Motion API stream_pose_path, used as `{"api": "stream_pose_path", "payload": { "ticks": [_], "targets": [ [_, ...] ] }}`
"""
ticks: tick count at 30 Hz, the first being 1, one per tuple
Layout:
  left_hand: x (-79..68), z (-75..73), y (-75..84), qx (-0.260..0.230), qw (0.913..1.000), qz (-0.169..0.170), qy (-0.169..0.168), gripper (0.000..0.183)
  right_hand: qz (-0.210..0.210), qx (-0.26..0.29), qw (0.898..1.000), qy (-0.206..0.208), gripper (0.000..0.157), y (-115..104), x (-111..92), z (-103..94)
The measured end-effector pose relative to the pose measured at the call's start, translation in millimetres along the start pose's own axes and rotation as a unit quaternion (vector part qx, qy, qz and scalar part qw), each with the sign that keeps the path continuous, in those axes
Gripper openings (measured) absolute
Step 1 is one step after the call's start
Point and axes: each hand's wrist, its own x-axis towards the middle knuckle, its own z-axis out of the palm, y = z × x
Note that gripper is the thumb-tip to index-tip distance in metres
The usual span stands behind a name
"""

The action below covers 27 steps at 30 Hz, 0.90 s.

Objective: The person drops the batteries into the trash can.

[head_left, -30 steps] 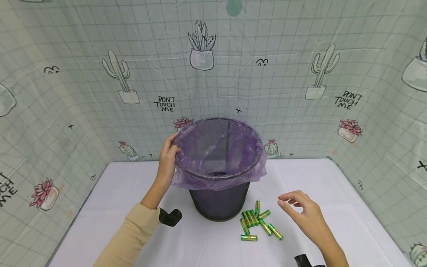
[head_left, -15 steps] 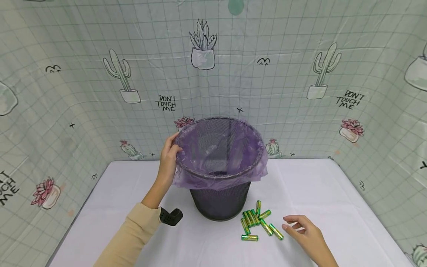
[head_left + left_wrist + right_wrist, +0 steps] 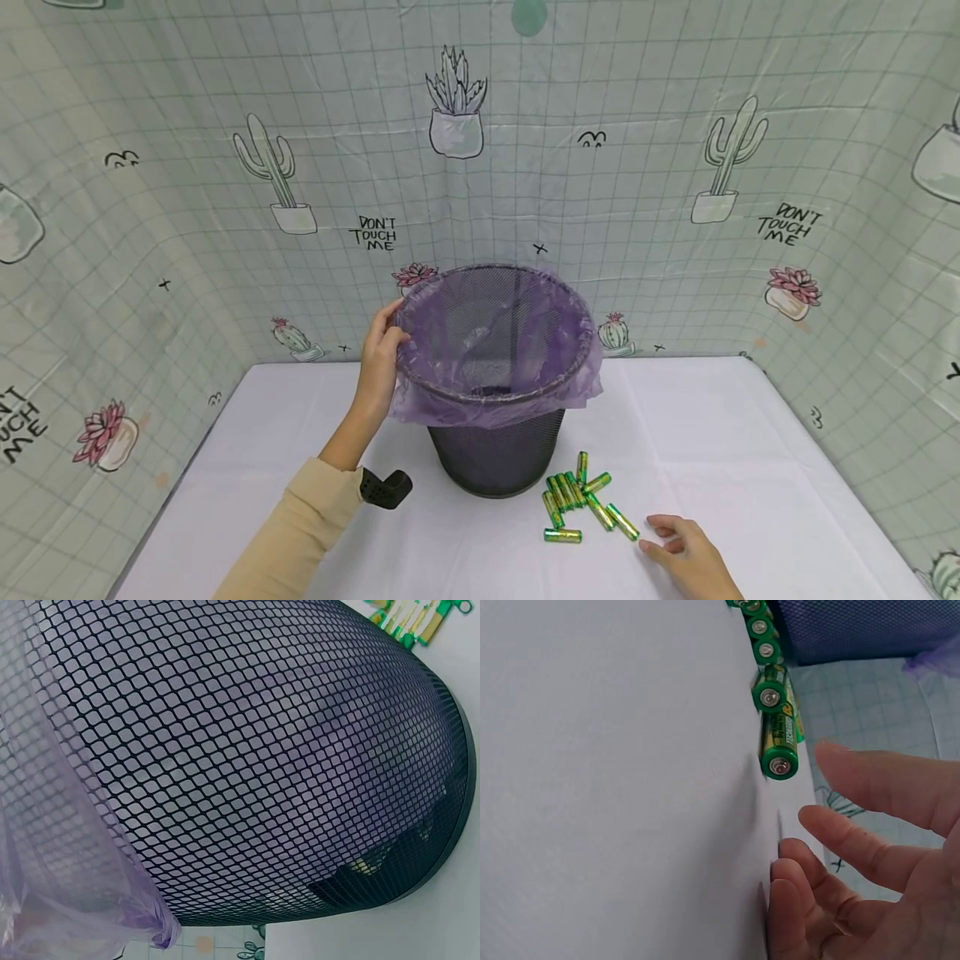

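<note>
A black mesh wastebasket [image 3: 495, 458] stands upright mid-table, lined with a purple plastic bag [image 3: 480, 412] folded over its rim. My left hand [image 3: 379, 354] grips the rim on the left side. From the left wrist, the mesh wall [image 3: 255, 750] fills most of the view, with the bag's loose edge [image 3: 82, 862] hanging over it. Several green-and-gold batteries lie in a loose cluster right of the basket's base. My right hand [image 3: 688, 557] is low beside the nearest battery [image 3: 623, 522], thumb and forefinger apart with nothing between them. In the right wrist view that battery [image 3: 780, 746] lies just beyond the fingertips.
A white cloth covers the table [image 3: 450, 567]. Behind it and at both sides hangs a grid-patterned curtain [image 3: 637, 250] printed with cacti. A single battery [image 3: 562, 536] lies crosswise at the front of the cluster. A black wrist mount [image 3: 386, 488] juts from my left forearm.
My right hand has come down toward the table and nearer to the closest battery. The left hand keeps its grip on the rim, and the wastebasket and batteries stay in place.
</note>
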Motion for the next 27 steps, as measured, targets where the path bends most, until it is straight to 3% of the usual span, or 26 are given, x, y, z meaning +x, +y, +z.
{"api": "stream_pose_path", "payload": {
  "ticks": [9, 27],
  "targets": [
    [0.1, -1.5, 0.4, -0.005, 0.9999, -0.009, -0.002, 0.053, -0.008, -0.008, 1.000, 0.018, 0.035, -0.2, 6.9, 5.5],
    [-0.2, 0.4, -1.1, -0.014, 0.9999, -0.006, 0.003, 0.053, -0.018, -0.021, 0.999, 0.020, 0.027, -3.0, 13.0, 10.3]
  ]
}}
